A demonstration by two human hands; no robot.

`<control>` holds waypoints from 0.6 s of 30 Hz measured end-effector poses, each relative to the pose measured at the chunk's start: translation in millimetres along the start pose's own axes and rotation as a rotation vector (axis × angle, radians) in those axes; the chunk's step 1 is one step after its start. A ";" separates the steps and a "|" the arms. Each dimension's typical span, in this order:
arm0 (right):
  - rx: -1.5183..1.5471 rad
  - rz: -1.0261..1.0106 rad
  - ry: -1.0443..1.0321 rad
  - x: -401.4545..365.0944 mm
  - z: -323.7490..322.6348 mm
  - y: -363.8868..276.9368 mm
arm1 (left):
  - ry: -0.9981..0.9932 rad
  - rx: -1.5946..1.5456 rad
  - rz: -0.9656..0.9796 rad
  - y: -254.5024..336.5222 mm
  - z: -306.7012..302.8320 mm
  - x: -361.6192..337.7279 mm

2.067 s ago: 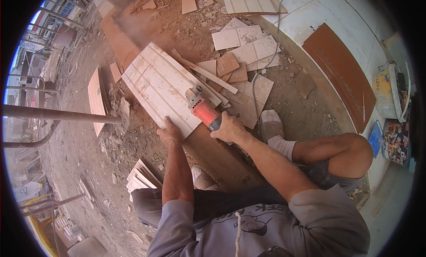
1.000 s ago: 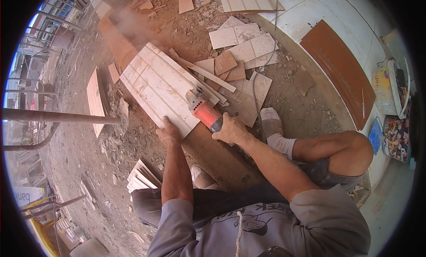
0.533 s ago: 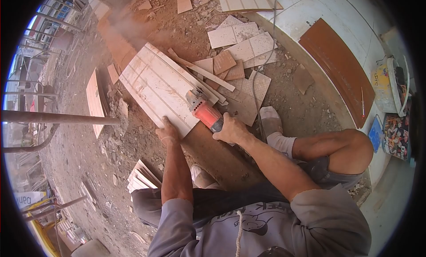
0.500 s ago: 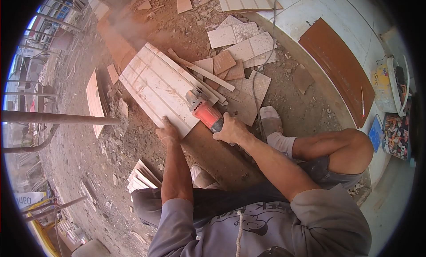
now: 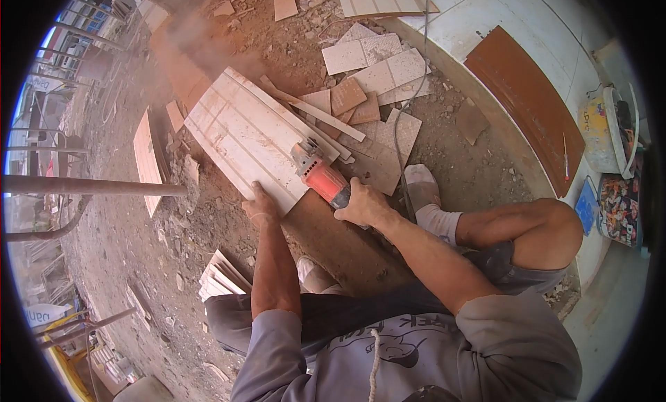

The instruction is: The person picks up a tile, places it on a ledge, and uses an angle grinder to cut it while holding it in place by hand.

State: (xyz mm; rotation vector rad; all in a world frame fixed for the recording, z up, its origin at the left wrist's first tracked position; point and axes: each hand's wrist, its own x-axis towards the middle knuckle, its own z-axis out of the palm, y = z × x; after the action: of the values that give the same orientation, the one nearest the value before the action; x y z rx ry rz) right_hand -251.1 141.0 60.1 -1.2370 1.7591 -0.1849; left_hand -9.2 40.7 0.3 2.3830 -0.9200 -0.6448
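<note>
A red power grinder [image 5: 325,180] is in my right hand [image 5: 365,203], its fingers wrapped round the dark rear end. The grinder's metal head rests at the right edge of a long pale tile [image 5: 243,138] with lengthwise lines. My left hand [image 5: 261,205] grips the tile's near corner, thumb on top, other fingers hidden underneath. Beneath the tile lies a brown plank or beam [image 5: 333,228]. Narrow cut strips [image 5: 326,117] lie along the tile's right side. Reddish dust [image 5: 198,45] hangs in the air beyond its far end.
Broken tile pieces [image 5: 374,65] lie beyond the strips. A cable [image 5: 397,135] runs past my right foot. On the right are a large brown tile [image 5: 531,110], a bucket [image 5: 602,135] and a blue object [image 5: 587,206]. A metal pole [image 5: 97,186] juts in from the left.
The whole view has shifted very slightly. Both hands, the grinder and the tile keep nearly the same places, and the dust cloud has changed shape a little.
</note>
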 end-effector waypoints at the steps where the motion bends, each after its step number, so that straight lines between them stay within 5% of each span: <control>1: -0.019 0.003 0.001 -0.7 -1.0 -1.0 | 0.003 0.007 -0.002 -0.1 0.5 0.8; 18: 0.001 0.004 0.001 -2.0 -1.6 1.8 | 0.014 0.012 0.026 -4.5 1.8 3.5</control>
State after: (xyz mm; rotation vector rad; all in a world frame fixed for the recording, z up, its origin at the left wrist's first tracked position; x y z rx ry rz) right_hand -253.4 142.9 61.1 -1.2329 1.7618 -0.1838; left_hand -5.9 40.7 -4.6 2.3797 -0.9500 -0.6142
